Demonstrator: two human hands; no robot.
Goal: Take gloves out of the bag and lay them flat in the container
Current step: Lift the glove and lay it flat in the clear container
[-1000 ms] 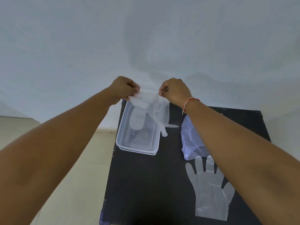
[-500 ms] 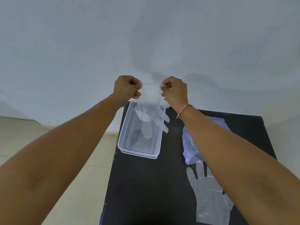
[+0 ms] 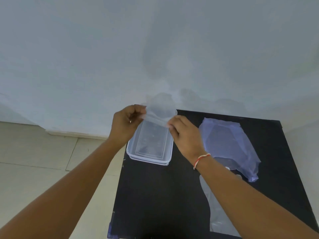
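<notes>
A clear plastic glove (image 3: 161, 108) is held by its edge between my left hand (image 3: 126, 124) and my right hand (image 3: 184, 133), just above the far end of the clear rectangular container (image 3: 133, 152). The glove billows up and away from me, towards the wall. The container stands on the black table (image 3: 155, 195). To its right lies the bluish translucent bag (image 3: 229, 144), crumpled. A second clear glove (image 3: 215, 218) lies flat on the table near me, partly hidden under my right forearm.
The white wall rises directly behind the table. Beige floor tiles lie to the left of the table's left edge (image 3: 119, 180), and the container sits close to that edge.
Both hands have come down and nearer to the container. The glove, which hung down with its fingers over the container, now flips upward and away from me.
</notes>
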